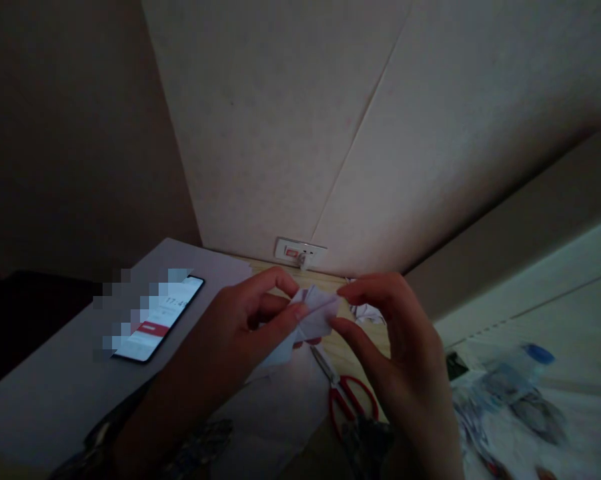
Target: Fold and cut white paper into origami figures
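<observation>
A small piece of folded white paper (pixel 316 312) is held up between my two hands, its creases showing. My left hand (pixel 265 313) grips it from the left, thumb pressed on the front and fingers behind. On the other side my right hand (pixel 395 327) has its thumb and index finger at the paper's right edge, in a pinch. Below the hands lie scissors (pixel 347 393) with red handles, blades pointing away from me, partly covered by a dark sleeve. White paper sheets (pixel 280 413) spread under my left forearm.
At left a lit phone (pixel 165 320) lies on a large white sheet (pixel 45 387). A wall socket (pixel 300 252) with a plug is behind the hands. Crumpled paper (pixel 367 313) sits beyond my right hand. A blurred plastic bottle (pixel 510 377) and clutter are lower right.
</observation>
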### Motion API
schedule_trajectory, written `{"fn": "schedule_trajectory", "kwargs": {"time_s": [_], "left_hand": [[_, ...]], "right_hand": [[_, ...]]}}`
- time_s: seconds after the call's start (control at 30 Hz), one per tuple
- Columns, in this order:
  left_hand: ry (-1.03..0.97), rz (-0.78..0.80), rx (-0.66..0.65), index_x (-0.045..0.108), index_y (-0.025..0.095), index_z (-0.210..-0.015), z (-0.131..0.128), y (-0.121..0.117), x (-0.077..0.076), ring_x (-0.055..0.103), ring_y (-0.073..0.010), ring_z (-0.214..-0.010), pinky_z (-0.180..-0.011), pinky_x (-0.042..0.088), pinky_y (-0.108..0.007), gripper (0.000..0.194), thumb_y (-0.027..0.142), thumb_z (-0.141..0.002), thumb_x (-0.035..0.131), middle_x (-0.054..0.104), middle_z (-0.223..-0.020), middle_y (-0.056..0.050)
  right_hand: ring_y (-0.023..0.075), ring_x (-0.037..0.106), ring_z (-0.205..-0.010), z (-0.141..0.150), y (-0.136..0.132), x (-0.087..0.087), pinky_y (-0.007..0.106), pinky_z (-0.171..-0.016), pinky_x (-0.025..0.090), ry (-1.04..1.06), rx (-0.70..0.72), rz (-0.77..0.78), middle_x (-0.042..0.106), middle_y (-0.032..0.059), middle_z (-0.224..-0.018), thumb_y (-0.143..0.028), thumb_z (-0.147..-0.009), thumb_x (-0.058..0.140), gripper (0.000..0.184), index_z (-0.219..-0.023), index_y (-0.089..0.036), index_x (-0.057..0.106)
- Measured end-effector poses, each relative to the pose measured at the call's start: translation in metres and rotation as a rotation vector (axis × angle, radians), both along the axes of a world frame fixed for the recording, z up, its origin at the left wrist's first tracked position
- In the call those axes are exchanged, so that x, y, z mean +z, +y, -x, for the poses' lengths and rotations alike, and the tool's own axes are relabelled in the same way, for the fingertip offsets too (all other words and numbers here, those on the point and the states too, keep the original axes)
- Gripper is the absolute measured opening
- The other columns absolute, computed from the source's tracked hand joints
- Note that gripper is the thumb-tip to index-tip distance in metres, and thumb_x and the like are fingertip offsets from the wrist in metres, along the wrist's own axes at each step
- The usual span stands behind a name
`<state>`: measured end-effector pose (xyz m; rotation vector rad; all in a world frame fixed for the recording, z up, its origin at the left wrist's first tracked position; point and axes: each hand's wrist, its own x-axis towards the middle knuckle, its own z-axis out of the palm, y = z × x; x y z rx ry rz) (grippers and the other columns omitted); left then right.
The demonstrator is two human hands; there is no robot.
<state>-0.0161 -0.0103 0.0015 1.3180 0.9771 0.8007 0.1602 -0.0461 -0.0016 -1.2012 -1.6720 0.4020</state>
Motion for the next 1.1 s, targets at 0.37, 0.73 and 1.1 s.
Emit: {"fn": "schedule_trajectory", "kwargs": {"time_s": [0.37,0.73,1.1], "left_hand": [[-0.050,0.080,0.002,0.069,0.020,-0.090,-0.004,0.000,-0.005,0.072,-0.0166,-0.067,-0.053,0.049,-0.018,0.015,0.029,-0.077,0.068,0.077,-0.070,0.001],[-0.121,0.125,-0.064,0.074,0.022,-0.091,-0.003,-0.001,-0.004,0.073,-0.0162,-0.069,-0.064,0.056,-0.024,0.014,0.024,-0.079,0.068,0.079,-0.079,-0.001],[-0.222,0.245,-0.102,0.075,0.021,-0.084,-0.001,-0.001,-0.002,0.074,-0.0172,-0.070,-0.062,0.054,-0.023,0.012,0.021,-0.073,0.072,0.078,-0.070,0.001]], "right_hand": [[0.0115,0.058,-0.085,-0.001,-0.002,0.006,0.022,-0.075,0.046,-0.158,0.031,-0.063,0.058,-0.0041,-0.089,-0.005,-0.083,0.068,0.021,-0.086,-0.024,0.060],[0.0120,0.062,-0.085,-0.006,-0.005,0.006,0.022,-0.075,0.048,-0.168,0.150,-0.023,0.066,-0.0035,-0.090,-0.011,-0.090,0.063,0.015,-0.096,-0.025,0.063],[0.0118,0.060,-0.085,-0.009,-0.007,0.005,0.024,-0.072,0.048,-0.203,0.187,-0.082,0.060,-0.0026,-0.092,-0.010,-0.091,0.062,0.018,-0.090,-0.027,0.067]]}}
